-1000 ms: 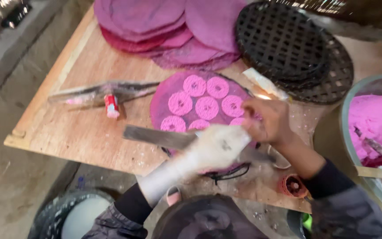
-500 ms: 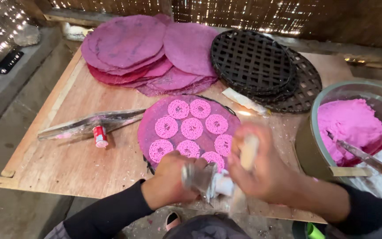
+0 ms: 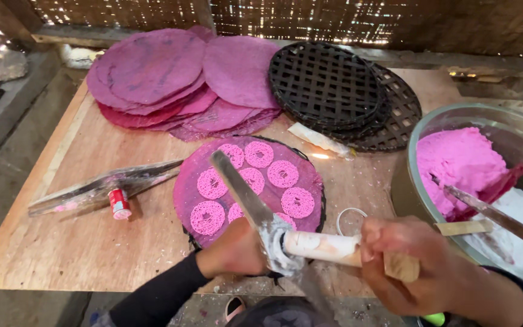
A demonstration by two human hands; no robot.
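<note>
Pink lacy dough rounds (image 3: 255, 181), eight or so of them, sit on a purple-covered round mat (image 3: 310, 181) at the middle of the wooden bench (image 3: 92, 242), just in front of the person. That mat looks close to full, with only small gaps left along its edges. The right hand (image 3: 419, 266) has its grip wrapped round a wooden-handled press tool (image 3: 334, 247), smeared white with dough. The left hand (image 3: 237, 248) is at the tool's near end, partly hidden behind it, and I cannot tell whether its grip is closed. A long flat blade (image 3: 237, 184) angles up from the tool over the mat. Plenty of pink dough (image 3: 455, 160) is left in the glass bowl (image 3: 422, 130) on the right. Purple sheets (image 3: 152, 72) and black woven trays (image 3: 328, 85) are stacked at the back, so by my reading there is much more to go.
</note>
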